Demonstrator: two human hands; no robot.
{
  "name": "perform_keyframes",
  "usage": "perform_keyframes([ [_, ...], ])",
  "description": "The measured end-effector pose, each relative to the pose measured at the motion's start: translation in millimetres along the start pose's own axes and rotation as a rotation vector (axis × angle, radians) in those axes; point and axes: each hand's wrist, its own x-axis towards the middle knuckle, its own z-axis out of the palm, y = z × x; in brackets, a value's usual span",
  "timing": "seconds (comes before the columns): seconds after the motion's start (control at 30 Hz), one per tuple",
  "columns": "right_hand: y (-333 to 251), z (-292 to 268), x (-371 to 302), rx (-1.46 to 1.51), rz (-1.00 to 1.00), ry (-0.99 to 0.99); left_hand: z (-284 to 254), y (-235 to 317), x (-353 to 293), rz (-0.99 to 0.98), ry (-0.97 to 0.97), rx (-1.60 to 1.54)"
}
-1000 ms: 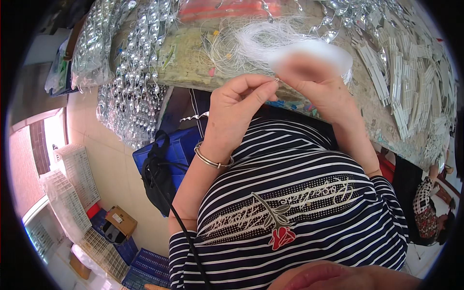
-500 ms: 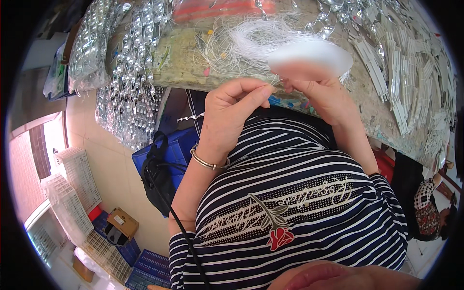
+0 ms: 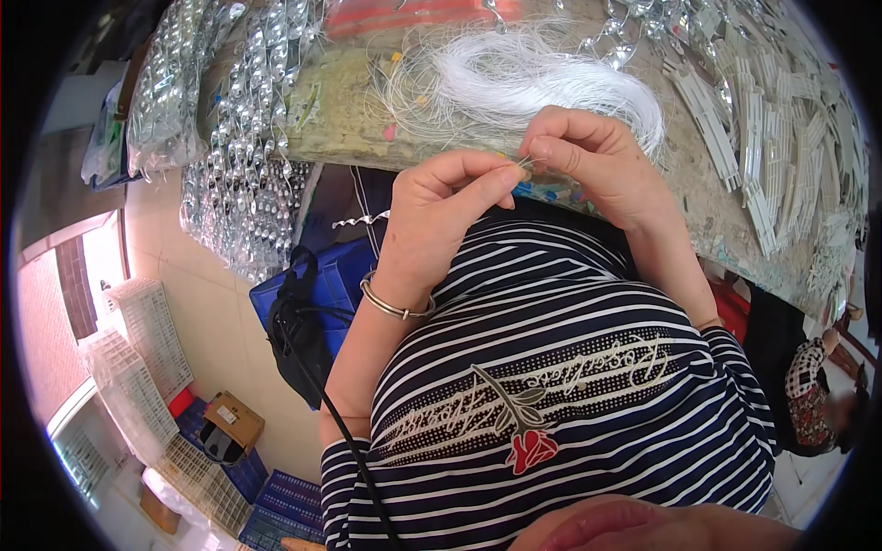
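Note:
My left hand (image 3: 439,207) pinches a thin white string (image 3: 526,163) between thumb and forefinger at the near edge of the worktable. Close beside it, my right hand (image 3: 602,170) also has thumb and forefinger pressed together at the string's end. The very tips and any knot there are too small to make out. Just beyond both hands, a loose hank of white string (image 3: 551,78) lies on the table. A twisted silver strip (image 3: 354,221) hangs beside my left wrist, next to pale cords that drop below the table edge.
Silver spiral strands (image 3: 248,119) drape over the table's left side, near plastic-bagged ones (image 3: 170,101). White plastic strips (image 3: 753,138) are heaped at the right. Below left are a blue box (image 3: 331,275), a black bag (image 3: 299,321) and white crates (image 3: 152,331). Another person (image 3: 813,399) sits far right.
The right hand has drawn slightly back from a blurred motion over the hank and now pinches at the string. My left hand has barely moved.

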Motion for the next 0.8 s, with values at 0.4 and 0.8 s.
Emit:
perform_keyframes([
  [0.4,-2.1,4.3,-0.2,-0.085,-0.037,0.059,-3.8,-2.6,0.2,0.015,0.044,-0.057],
  [0.8,5.6,0.6,-5.3,-0.001,-0.017,0.027,-4.8,-1.8,-1.6,0.069,0.090,-0.073],
])
